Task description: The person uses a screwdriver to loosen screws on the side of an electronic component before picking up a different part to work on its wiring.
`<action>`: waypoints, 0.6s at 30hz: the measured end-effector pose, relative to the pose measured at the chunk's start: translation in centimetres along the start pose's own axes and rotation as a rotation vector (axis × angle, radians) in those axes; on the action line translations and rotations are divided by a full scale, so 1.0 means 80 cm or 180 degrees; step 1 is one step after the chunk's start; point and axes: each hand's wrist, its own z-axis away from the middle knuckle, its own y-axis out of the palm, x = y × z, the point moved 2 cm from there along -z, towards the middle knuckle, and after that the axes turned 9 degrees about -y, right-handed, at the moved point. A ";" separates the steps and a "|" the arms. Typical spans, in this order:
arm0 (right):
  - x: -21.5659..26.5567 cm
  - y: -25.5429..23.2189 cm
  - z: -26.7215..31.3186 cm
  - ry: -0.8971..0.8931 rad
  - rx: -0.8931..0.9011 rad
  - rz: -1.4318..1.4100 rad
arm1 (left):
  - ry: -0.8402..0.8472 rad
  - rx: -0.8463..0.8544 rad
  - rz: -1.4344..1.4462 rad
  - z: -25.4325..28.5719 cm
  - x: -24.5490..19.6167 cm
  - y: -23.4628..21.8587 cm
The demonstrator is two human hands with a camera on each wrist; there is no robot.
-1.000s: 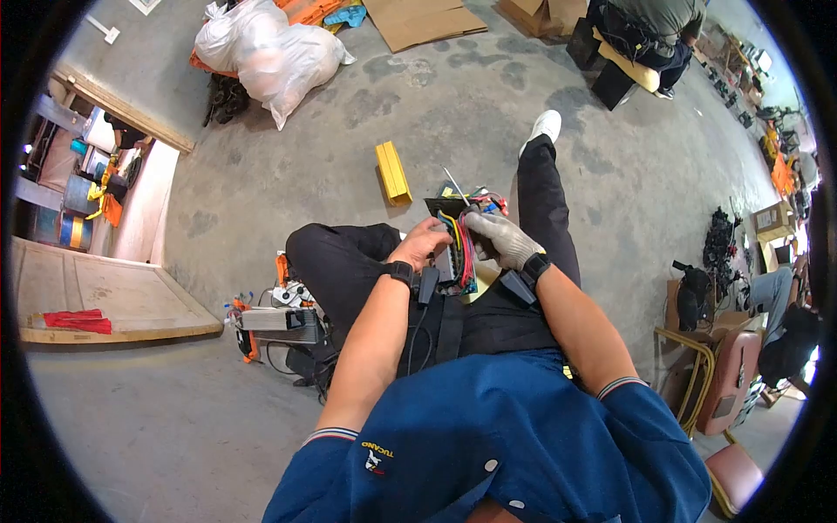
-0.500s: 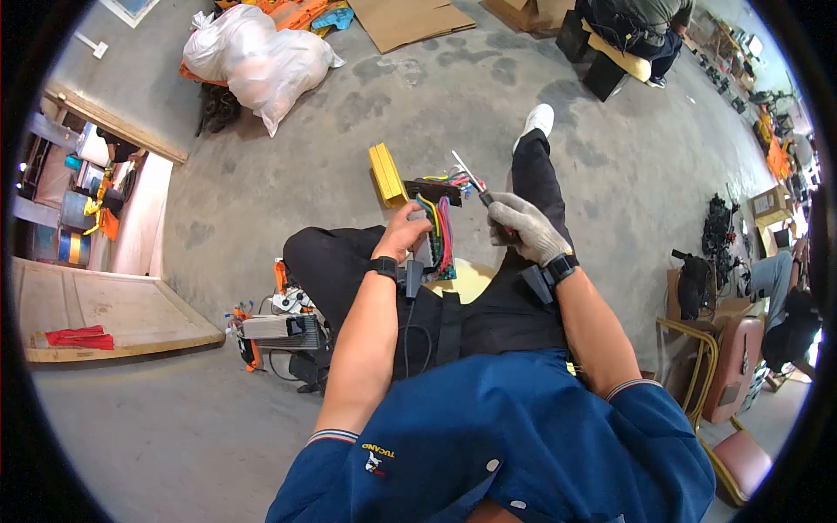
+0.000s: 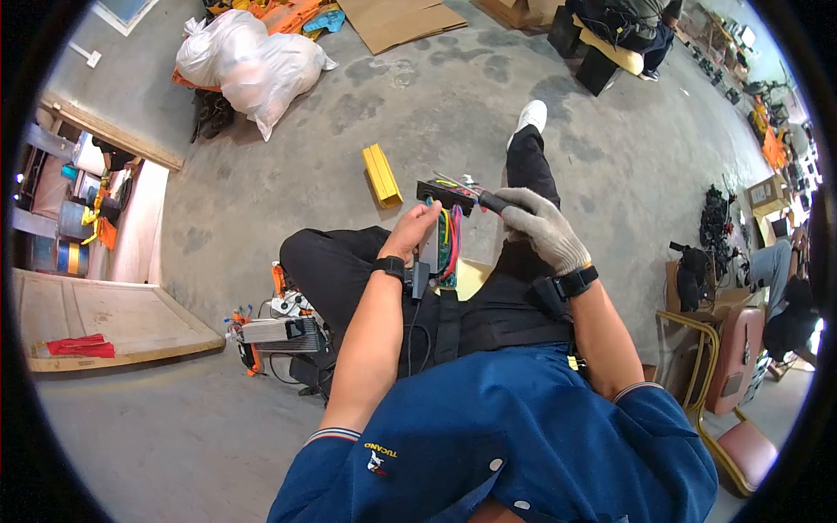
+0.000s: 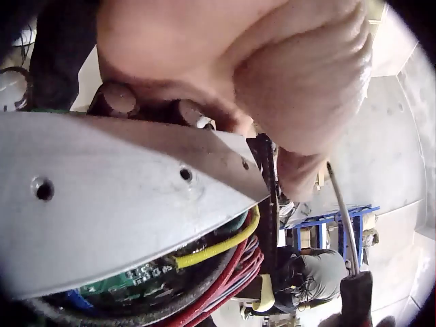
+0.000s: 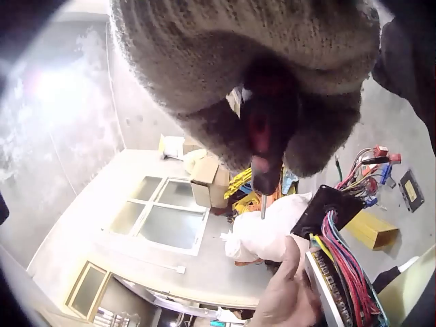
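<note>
My bare left hand (image 3: 422, 228) grips a motor controller (image 3: 446, 248) upright above my lap: an aluminium case (image 4: 122, 204) with a green board and yellow and red wires (image 4: 221, 255) spilling out. A black end plate (image 3: 445, 193) sits at its top. My gloved right hand (image 3: 521, 207) grips a screwdriver (image 3: 488, 202) by its dark red handle (image 5: 269, 136). The thin shaft (image 4: 344, 218) points left at the end plate. In the right wrist view the controller (image 5: 340, 272) lies just below the tool's tip.
I sit on a concrete floor, legs stretched out. A yellow box (image 3: 381, 174) lies beyond my knee, and a second finned controller (image 3: 279, 329) with loose wires lies by my left hip. White sacks (image 3: 253, 61) lie farther off, a wooden board (image 3: 105, 305) lies left, chairs (image 3: 732, 366) stand right.
The right hand left the controller, drew the screwdriver up and right, and now lays its shaft across the black end plate. The left hand raised the controller slightly.
</note>
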 end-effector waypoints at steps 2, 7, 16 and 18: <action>-0.001 -0.001 0.005 -0.0079 -0.0201 0.0047 | -0.0048 -0.0112 0.0002 0.002 0.002 0.000; -0.004 -0.014 0.008 0.0055 -0.0668 -0.0353 | 0.0028 -0.0365 -0.0017 0.011 -0.006 -0.001; 0.011 -0.013 0.013 -0.0060 -0.0800 0.0115 | -0.0015 -0.0279 0.0687 0.000 -0.003 -0.013; 0.017 -0.008 0.015 0.0018 -0.0652 0.0421 | -0.0038 -0.0285 0.0695 0.002 -0.004 -0.015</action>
